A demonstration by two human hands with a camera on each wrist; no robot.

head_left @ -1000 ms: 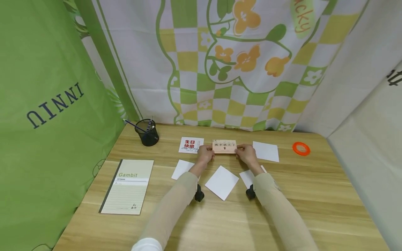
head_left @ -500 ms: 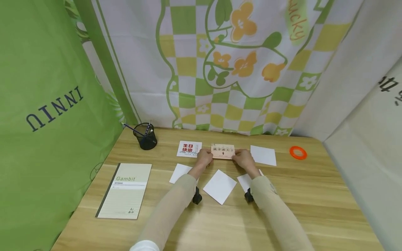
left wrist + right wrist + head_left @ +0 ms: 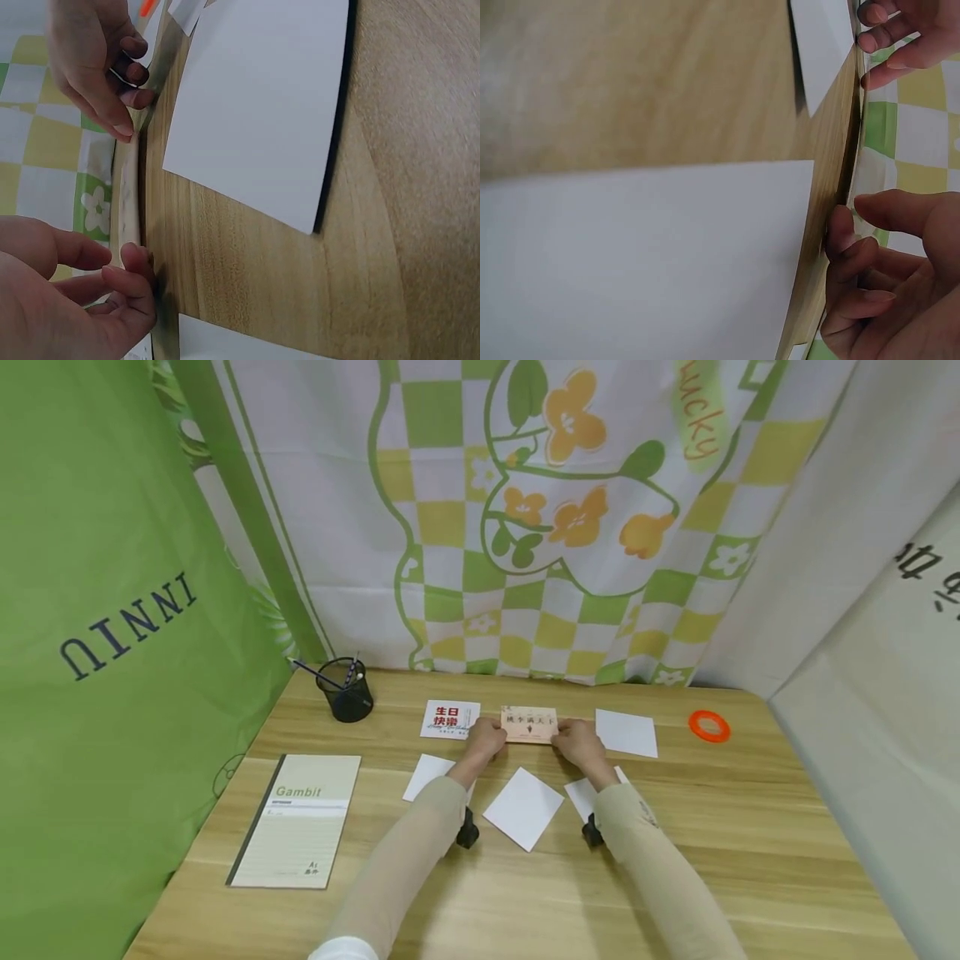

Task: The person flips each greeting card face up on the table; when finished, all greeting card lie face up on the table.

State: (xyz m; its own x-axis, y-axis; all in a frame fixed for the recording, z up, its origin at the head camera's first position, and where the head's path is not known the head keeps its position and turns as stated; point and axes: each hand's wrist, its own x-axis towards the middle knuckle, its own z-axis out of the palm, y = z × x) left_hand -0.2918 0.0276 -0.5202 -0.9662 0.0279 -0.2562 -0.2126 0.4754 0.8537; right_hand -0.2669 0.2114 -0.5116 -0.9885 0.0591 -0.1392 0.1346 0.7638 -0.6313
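Observation:
A small beige card (image 3: pixel 528 725) with a row of dark characters lies between my hands at the back of the table. My left hand (image 3: pixel 486 739) pinches its lower left corner between thumb and finger. At the opposite corner, the thumb and fingers of my right hand (image 3: pixel 581 744) hold it the same way. From the left wrist camera, the card (image 3: pixel 130 195) shows edge-on, close over the wood. Next to my left hand is a white card (image 3: pixel 450 718) with red characters. A blank white card (image 3: pixel 626 732) lies just right of my right hand.
A white square card (image 3: pixel 523 808) lies between the forearms, with two more white cards (image 3: pixel 427 777) (image 3: pixel 582 797) partly under the wrists. Left are a Gambit notebook (image 3: pixel 296 822) and a black mesh pen cup (image 3: pixel 347 697). An orange ring (image 3: pixel 708 727) lies right. A patterned curtain (image 3: pixel 555 610) hangs behind.
The head view has tilted slightly, so everything sits a little lower and further left in it. Both hands keep their hold on the beige card.

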